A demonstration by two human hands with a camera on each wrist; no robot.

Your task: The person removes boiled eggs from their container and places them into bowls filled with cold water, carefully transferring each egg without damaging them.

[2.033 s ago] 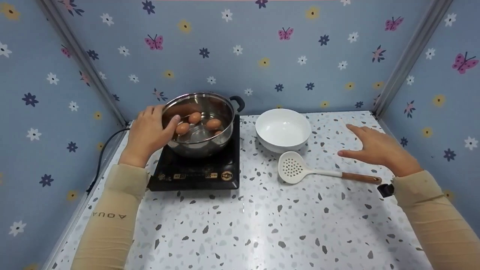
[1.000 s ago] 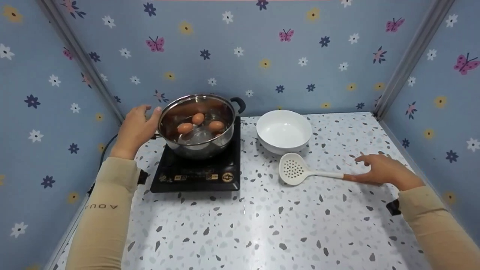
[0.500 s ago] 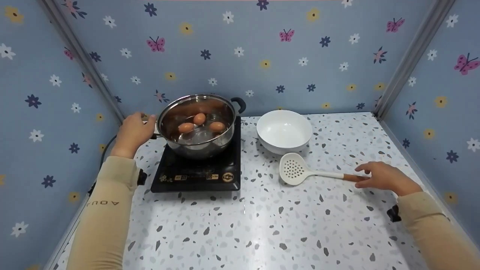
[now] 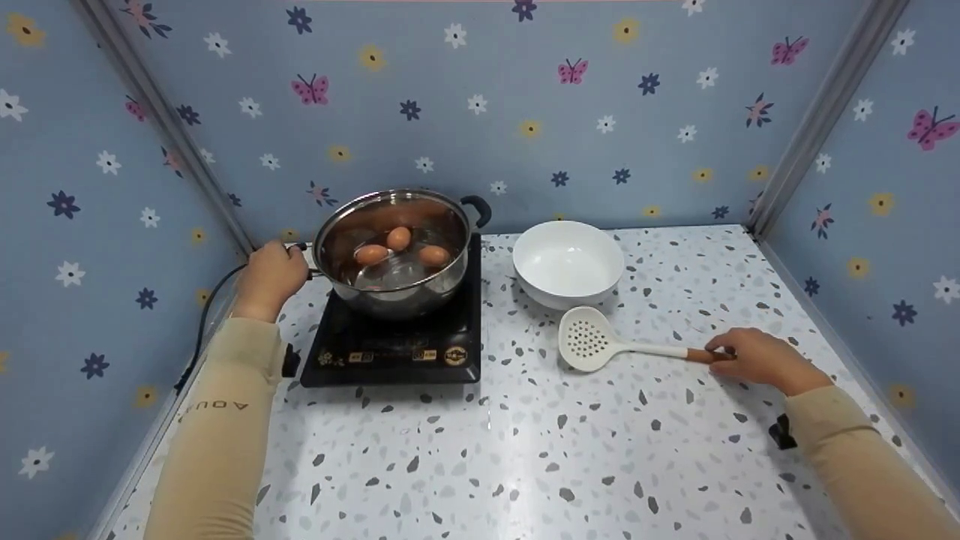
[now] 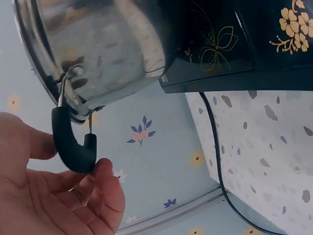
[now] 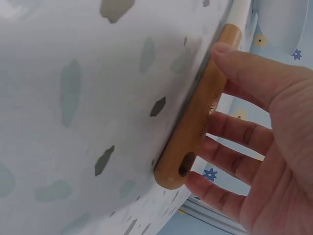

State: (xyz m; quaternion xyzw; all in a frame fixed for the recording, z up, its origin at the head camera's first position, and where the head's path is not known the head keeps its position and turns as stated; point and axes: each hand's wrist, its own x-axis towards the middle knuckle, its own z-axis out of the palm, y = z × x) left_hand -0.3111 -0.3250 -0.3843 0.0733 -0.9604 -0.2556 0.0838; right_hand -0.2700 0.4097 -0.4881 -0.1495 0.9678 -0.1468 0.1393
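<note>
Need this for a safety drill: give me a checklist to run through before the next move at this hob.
1. Right hand on the skimmer: ok, holding its wooden handle.
2. Skimmer head apart from the bowl: cannot tell; they look very close.
3. Left hand on the pot handle: ok, holding it, though how firmly does not show.
4. Pot upright on the hob: ok.
5. Bowl upright: ok, opening upward.
6. Hob switched off: cannot tell; its panel shows no readable power state.
</note>
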